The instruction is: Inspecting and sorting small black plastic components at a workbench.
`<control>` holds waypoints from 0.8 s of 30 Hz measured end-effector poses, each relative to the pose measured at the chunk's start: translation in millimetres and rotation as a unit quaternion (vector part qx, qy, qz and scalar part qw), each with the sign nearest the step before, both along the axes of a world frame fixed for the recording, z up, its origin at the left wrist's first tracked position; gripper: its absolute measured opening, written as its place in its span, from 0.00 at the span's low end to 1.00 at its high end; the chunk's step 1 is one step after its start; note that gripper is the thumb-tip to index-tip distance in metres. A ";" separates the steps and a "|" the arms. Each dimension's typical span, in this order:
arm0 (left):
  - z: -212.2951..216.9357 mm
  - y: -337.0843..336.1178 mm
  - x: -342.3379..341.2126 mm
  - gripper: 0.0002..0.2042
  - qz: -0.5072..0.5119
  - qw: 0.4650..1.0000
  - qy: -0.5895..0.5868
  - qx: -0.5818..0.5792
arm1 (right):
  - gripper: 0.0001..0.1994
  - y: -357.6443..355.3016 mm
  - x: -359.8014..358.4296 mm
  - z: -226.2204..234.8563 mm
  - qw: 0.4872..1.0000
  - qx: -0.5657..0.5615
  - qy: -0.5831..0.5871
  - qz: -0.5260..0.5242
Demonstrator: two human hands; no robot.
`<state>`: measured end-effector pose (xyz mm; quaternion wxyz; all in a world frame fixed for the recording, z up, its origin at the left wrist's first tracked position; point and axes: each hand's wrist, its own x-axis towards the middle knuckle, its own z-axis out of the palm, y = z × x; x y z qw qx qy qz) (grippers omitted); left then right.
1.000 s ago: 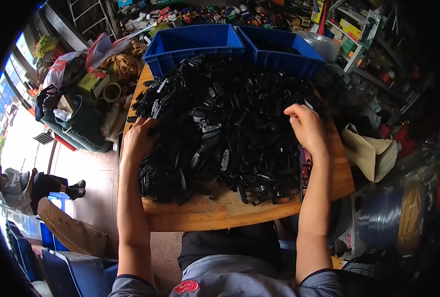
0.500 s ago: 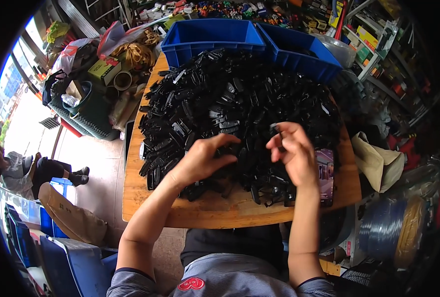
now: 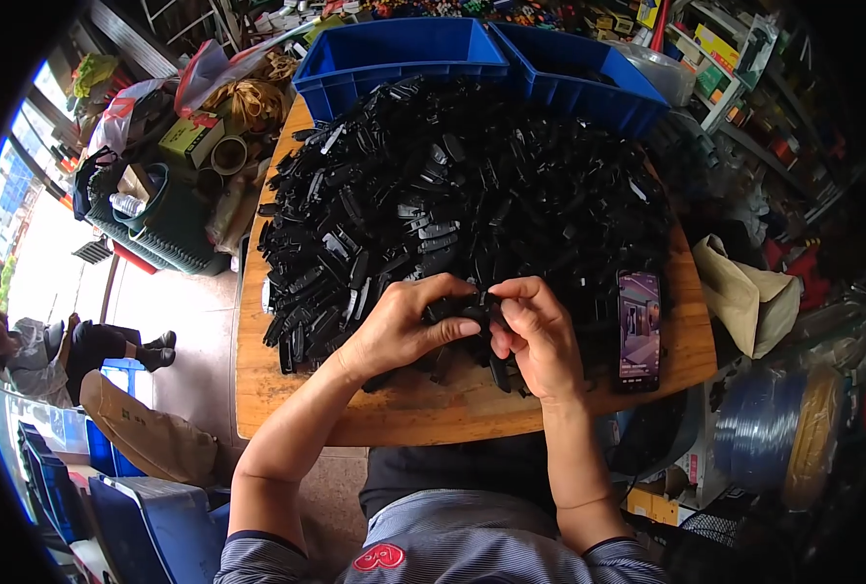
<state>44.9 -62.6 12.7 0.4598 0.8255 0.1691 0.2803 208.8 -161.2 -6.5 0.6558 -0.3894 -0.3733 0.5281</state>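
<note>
Near the front of the table my two hands meet over a heap of small, elongated black plastic parts point(image 3: 374, 204), some with shiny grey faces. My left hand point(image 3: 399, 326) is closed, thumb and fingers gripping a black plastic part point(image 3: 464, 310). Its far end points at my right hand point(image 3: 538, 336), whose thumb and forefinger pinch together right at that end. Whatever the right fingertips hold is too small and dark to make out. Other black parts lie just beneath both hands.
The wooden table point(image 3: 282, 404) carries the heap. Behind it stand a blue bin point(image 3: 404, 73) and a second blue bin point(image 3: 589, 97). A lit phone point(image 3: 638, 331) lies at the right. A person point(image 3: 53, 341) sits far left; a wire spool point(image 3: 773, 438) stands lower right.
My right hand has come down and left, from above the heap beside the phone to the left hand's fingertips. The phone is now uncovered. My left hand has barely moved.
</note>
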 end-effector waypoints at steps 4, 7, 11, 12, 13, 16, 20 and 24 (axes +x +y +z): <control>-0.7 -3.1 -2.4 0.18 0.034 0.999 0.012 -0.002 | 0.06 -1.4 -2.5 4.8 1.000 -0.005 0.000 -0.029; -2.9 -3.1 0.5 0.18 0.005 0.998 -0.022 0.050 | 0.11 -4.2 4.0 6.2 0.998 -0.052 -0.002 0.023; 2.2 -10.3 -3.5 0.17 -0.019 0.988 -0.011 0.154 | 0.15 -10.3 6.4 12.5 0.988 -0.132 -0.014 0.078; 5.9 -8.6 -6.0 0.17 -0.029 0.987 0.009 0.156 | 0.14 -11.1 6.9 11.7 0.988 -0.121 -0.030 0.087; 3.4 -9.5 -3.1 0.18 -0.030 0.991 -0.023 0.131 | 0.12 -14.6 4.9 14.2 0.992 -0.085 -0.046 0.078; 3.5 -20.6 -0.3 0.17 -0.043 0.995 -0.044 -0.079 | 0.12 -13.3 -7.9 13.5 0.989 0.053 -0.140 0.004; 9.4 -26.3 4.6 0.22 -0.095 0.923 -0.014 -0.372 | 0.11 -6.6 -1.2 8.8 0.920 0.204 -0.325 -0.081; -3.9 -23.9 7.9 0.20 -0.056 0.967 0.025 -0.248 | 0.08 -5.3 -1.6 12.5 0.914 0.128 -0.373 -0.094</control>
